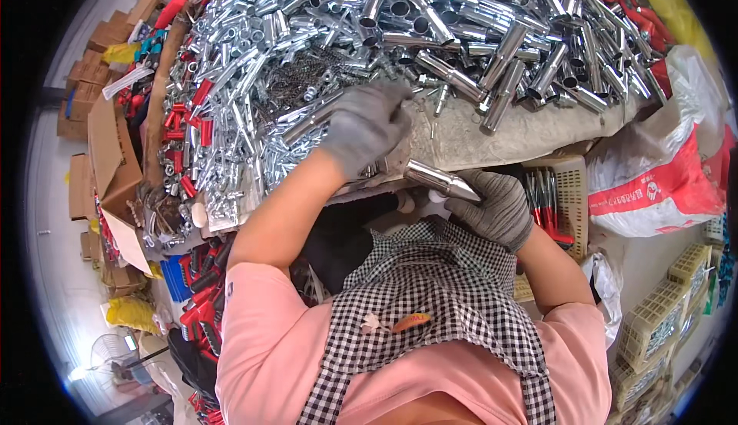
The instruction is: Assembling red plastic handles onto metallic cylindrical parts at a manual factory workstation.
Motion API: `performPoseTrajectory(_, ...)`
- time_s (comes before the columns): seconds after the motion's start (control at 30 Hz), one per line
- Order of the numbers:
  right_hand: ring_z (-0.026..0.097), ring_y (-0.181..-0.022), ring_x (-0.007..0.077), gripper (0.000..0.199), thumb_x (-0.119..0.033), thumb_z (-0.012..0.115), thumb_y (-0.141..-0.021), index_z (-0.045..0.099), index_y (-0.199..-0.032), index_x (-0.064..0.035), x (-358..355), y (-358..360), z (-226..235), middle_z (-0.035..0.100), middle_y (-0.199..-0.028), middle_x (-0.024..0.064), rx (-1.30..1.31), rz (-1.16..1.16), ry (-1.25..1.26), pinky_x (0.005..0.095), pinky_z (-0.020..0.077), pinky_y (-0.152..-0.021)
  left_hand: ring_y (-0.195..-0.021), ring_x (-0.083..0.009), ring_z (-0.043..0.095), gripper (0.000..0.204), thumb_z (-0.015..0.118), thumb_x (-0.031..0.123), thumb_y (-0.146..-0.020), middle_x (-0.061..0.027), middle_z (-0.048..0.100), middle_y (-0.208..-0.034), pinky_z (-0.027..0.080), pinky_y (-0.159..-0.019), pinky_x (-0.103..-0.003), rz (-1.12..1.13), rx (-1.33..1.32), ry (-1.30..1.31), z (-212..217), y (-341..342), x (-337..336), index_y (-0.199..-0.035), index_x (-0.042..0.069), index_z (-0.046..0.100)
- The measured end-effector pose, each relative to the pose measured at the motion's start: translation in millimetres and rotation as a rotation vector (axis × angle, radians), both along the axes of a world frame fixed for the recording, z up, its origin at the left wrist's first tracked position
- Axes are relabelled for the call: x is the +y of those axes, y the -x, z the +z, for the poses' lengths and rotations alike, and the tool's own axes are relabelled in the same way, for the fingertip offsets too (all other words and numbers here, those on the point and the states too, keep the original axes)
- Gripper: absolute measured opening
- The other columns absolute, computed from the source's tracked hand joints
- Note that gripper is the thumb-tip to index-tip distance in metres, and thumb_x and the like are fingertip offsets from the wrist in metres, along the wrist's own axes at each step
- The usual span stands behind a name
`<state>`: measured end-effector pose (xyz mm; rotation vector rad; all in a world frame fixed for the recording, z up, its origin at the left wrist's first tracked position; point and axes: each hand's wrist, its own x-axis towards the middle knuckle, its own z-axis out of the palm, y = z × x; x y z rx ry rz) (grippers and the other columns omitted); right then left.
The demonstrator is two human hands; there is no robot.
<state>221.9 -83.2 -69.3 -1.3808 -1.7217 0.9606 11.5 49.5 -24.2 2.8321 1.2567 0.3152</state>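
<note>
My right hand (496,208), in a grey knitted glove, is wrapped round a shiny chrome metal tube (438,177) just off the front edge of the bench. The tube slants, its narrowing end inside my fingers and its wider end toward the middle. Over the front of the parts heap is my left hand (364,127), also gloved, its fingers bent and smeared by motion; whether anything is in them is not visible. A chrome tube (309,122) lies beside that hand. Small dark springs or chains (296,79) and bolts (314,93) are heaped just beyond it.
Chrome tubes (500,56) pile across the far bench on a pale cloth (492,141). Small metal fittings (231,110) and red parts (175,121) spread left. A cream crate (570,194) holds red-handled tools. A white-and-red sack (653,171) stands right; cardboard boxes (111,144) line the left.
</note>
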Motion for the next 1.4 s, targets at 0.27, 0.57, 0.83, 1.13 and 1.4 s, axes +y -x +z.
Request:
performPoseTrajectory(0.27, 0.066, -0.073, 0.0311, 0.037, -0.031, 0.073, -0.072, 0.068, -0.101, -0.0088, -3, 29, 26, 0.067, -0.081, 0.0149, -0.048, 0.112, -0.087, 0.0357, 0.0528, -0.065, -0.102, -0.0319, 0.06, 0.018, 0.065, 0.008, -0.08, -0.0092, 0.065, -0.096, 0.05, -0.085, -0.039, -0.374, -0.602, 0.342, 4, 45, -75, -0.097, 0.007, 0.065)
performPoseTrajectory(0.57, 0.064, -0.066, 0.031, 0.042, -0.032, 0.075, -0.069, 0.065, -0.101, -0.0068, -8, 59, 20, 0.065, -0.074, 0.0136, -0.318, 0.178, -0.264, 0.0385, 0.0507, -0.058, -0.102, -0.034, 0.06, 0.019, 0.06, 0.021, -0.08, -0.0174, 0.063, -0.093, 0.051, -0.082, -0.042, -0.328, -0.057, -0.302, 9, 54, -116, -0.086, 0.003, 0.059)
performPoseTrajectory(0.83, 0.059, -0.055, 0.0278, 0.047, -0.023, 0.077, -0.061, 0.062, -0.102, -0.0079, -13, 70, 37, 0.06, -0.069, 0.0089, -0.389, 0.309, -0.587, 0.038, 0.0444, -0.047, -0.071, -0.0257, 0.06, 0.035, 0.078, 0.027, -0.067, -0.0129, 0.06, -0.075, 0.046, -0.063, -0.034, -0.084, -0.392, 0.812, 24, 75, -105, -0.082, 0.003, 0.058)
performPoseTrajectory(1.13, 0.063, -0.074, 0.0381, 0.05, -0.021, 0.064, -0.078, 0.051, -0.121, 0.0004, 16, 70, 35, 0.064, -0.091, 0.0217, -0.379, 0.598, -0.297, 0.0435, 0.0507, -0.065, -0.078, -0.0237, 0.063, 0.036, 0.073, 0.028, -0.075, -0.0124, 0.064, -0.085, 0.049, -0.069, -0.036, -0.011, -0.434, 0.773, 16, 107, -98, -0.099, 0.006, 0.059)
performPoseTrajectory(1.4, 0.067, -0.078, 0.0243, 0.045, -0.019, 0.058, -0.087, 0.047, -0.124, 0.0027, 27, 89, 34, 0.066, -0.089, 0.0146, -0.012, 0.373, 0.02, 0.0324, 0.0518, -0.071, -0.117, -0.0345, 0.051, 0.069, 0.065, 0.045, -0.081, -0.0219, 0.048, -0.13, 0.044, -0.096, -0.04, 0.63, -0.976, 0.0, 46, 238, 68, -0.129, 0.001, 0.043)
